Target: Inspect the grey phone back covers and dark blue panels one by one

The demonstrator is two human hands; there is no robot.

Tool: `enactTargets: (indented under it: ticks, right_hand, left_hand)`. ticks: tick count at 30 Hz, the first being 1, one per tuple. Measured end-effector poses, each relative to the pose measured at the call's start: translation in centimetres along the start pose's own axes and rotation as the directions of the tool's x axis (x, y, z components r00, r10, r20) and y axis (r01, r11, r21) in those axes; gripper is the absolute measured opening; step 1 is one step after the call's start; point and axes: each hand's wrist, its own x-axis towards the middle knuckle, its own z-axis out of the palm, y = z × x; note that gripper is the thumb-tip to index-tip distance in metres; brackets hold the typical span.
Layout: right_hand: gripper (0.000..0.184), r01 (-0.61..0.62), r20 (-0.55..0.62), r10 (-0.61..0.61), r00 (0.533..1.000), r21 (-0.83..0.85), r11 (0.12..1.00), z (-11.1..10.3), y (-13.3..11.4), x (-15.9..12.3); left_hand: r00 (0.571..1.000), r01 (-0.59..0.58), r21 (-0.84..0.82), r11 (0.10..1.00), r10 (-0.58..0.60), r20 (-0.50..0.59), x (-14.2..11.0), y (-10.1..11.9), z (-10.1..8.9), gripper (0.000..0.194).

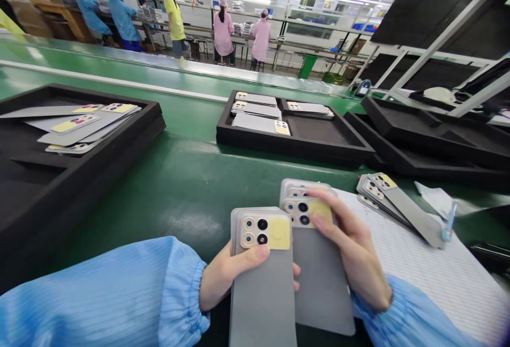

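Note:
In my left hand (239, 267) is a stack of grey phone back covers (263, 299), thumb pressed on the top one just under its camera lenses. Each cover has a cream camera plate with a yellow film square. My right hand (350, 235) pinches the upper edge of another phone back cover (322, 278), thumb on its yellow film. At least one more cover lies behind that one. The two groups overlap slightly, the left one nearer to me. The fingers of my left hand are mostly hidden under its stack.
A black tray (295, 142) with stacks of covers stands ahead; another black tray (131, 140) with loose covers is at left. Stacked black trays (430, 150) are at right. Several covers (410, 209) lie on a white sheet (406, 267) beside a light-blue tool (450, 222). Co-workers are in the background.

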Motion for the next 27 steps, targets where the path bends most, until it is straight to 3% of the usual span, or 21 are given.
enactTargets:
  ticks: [2,5,9,16,21,27]
  right_hand:
    - [0.024,0.000,0.117,0.000,0.993,-0.005,1.000,0.6,0.4,-0.4]
    - [0.020,-0.043,0.179,0.038,0.983,0.026,0.999,1.4,0.8,-0.9]
    - [0.020,-0.069,0.196,0.070,0.978,-0.009,0.998,1.7,1.0,-1.1]
    - [0.021,0.013,0.213,-0.006,0.977,-0.032,0.999,1.5,0.8,-1.2]
    - [0.024,-0.092,0.269,0.076,0.960,0.049,0.995,2.0,0.2,-1.7]
    - [0.026,-0.057,0.200,0.075,0.977,-0.094,0.994,2.5,0.4,-1.7]
  left_hand:
    - [1.000,-0.001,0.002,1.000,0.001,0.000,0.0,0.0,0.0,0.034]
    - [1.000,0.005,0.023,1.000,-0.005,0.009,-0.1,0.0,-0.1,0.033]
    - [1.000,0.012,0.048,0.999,-0.012,0.013,-0.1,-0.1,-0.1,0.034]
    - [1.000,0.020,0.041,0.999,-0.020,0.012,0.0,0.1,-0.1,0.033]
    - [1.000,0.014,0.085,0.996,-0.016,0.013,0.1,0.0,0.0,0.032]
    - [0.994,0.050,0.158,0.986,-0.064,0.088,0.2,0.0,0.2,0.037]
